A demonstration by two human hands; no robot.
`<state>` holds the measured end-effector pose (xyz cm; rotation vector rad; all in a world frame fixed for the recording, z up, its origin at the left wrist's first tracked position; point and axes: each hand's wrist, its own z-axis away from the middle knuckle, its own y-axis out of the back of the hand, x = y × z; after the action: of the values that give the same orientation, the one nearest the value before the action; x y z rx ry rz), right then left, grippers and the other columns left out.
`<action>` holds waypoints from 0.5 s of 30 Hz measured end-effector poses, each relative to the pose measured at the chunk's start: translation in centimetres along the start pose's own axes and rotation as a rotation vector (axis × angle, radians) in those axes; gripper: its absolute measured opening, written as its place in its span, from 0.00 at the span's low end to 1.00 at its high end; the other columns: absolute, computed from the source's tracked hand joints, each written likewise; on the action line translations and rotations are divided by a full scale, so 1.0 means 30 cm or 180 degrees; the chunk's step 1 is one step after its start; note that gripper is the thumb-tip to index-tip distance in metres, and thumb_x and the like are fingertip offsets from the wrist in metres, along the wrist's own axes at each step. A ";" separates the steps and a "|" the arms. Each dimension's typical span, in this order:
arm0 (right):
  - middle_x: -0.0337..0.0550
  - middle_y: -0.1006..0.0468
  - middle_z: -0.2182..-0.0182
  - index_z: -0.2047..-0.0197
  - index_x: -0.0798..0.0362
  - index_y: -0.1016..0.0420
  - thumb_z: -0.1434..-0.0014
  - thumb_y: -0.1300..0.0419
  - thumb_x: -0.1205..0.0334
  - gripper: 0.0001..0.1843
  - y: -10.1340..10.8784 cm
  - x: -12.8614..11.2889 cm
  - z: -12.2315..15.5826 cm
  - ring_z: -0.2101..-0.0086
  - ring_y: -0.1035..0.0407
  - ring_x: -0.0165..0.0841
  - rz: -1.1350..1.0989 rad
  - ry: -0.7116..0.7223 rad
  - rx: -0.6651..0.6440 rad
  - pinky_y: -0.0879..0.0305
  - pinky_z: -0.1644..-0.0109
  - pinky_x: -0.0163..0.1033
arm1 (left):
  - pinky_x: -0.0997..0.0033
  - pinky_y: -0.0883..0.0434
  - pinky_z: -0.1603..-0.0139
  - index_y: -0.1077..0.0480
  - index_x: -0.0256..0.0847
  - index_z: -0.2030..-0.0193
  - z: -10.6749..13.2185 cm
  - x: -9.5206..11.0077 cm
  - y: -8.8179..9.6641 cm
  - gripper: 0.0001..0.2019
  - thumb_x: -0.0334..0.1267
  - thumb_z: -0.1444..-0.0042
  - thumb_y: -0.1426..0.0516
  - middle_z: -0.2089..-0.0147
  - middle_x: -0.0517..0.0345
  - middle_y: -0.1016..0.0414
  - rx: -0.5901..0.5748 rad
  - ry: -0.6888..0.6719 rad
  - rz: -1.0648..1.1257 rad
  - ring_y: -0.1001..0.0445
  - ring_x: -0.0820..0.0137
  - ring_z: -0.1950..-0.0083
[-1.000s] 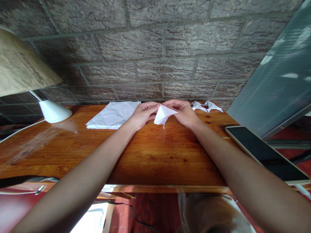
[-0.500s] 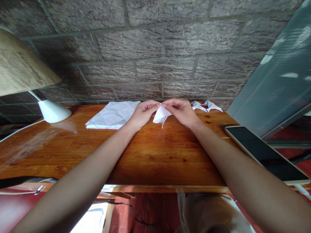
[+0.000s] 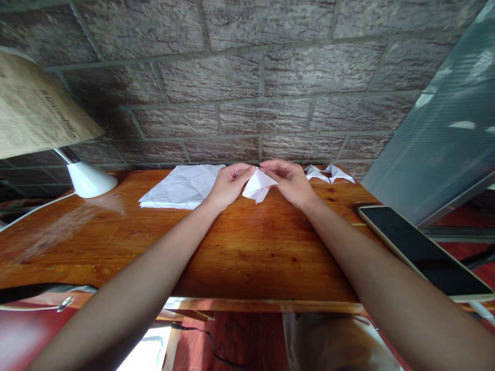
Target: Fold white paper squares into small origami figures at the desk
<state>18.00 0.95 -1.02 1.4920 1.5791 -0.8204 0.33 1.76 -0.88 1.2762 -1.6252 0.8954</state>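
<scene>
I judged mine to be a shaping step: both sets of fingers working the folds of one small white paper. The paper was to the right of the sheets, over the table, with its flaps pointing down towards me; whether its lowest tip touched the table, I could not tell. My left fingers, just beside the right edge of the sheets, were nearly closed, thumb and forefinger pinching the paper near its top. My right fingers, farther right of the sheets, were narrow too, holding the paper at its right side; their tips were partly hidden, so I could not tell how hard they pressed. To my mind the next move called for a steady left pinch and a light right touch, since the paper could crumple or open along a fold. Well to the right of the sheets lay two folded shapes.
</scene>
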 end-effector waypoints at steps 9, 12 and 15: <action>0.46 0.18 0.53 0.53 0.52 0.22 0.49 0.32 0.59 0.19 0.004 0.006 0.010 0.55 0.24 0.39 0.0332 0.0201 -0.0305 0.26 0.53 0.43 | 0.73 0.34 0.66 0.22 0.36 0.67 -0.016 -0.026 0.010 0.16 0.47 0.56 0.31 0.71 0.59 0.23 0.0346 0.0185 0.0386 0.30 0.73 0.70; 0.46 0.18 0.52 0.51 0.52 0.22 0.49 0.31 0.59 0.21 -0.003 0.001 0.017 0.54 0.24 0.40 0.0586 0.0291 -0.0365 0.27 0.49 0.46 | 0.73 0.35 0.66 0.22 0.36 0.68 -0.020 -0.028 0.012 0.17 0.47 0.59 0.30 0.71 0.59 0.23 0.0454 0.0238 0.0504 0.31 0.74 0.70; 0.47 0.18 0.53 0.51 0.52 0.23 0.49 0.31 0.57 0.21 -0.006 -0.003 0.021 0.55 0.24 0.40 0.0658 0.0333 -0.0383 0.28 0.49 0.46 | 0.73 0.35 0.66 0.21 0.37 0.68 -0.022 -0.032 0.012 0.17 0.47 0.60 0.29 0.71 0.60 0.23 0.0463 0.0306 0.0567 0.31 0.74 0.70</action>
<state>17.89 0.35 -1.24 1.6000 1.4910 -0.5291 0.21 2.77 -1.53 1.1790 -1.6404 1.1852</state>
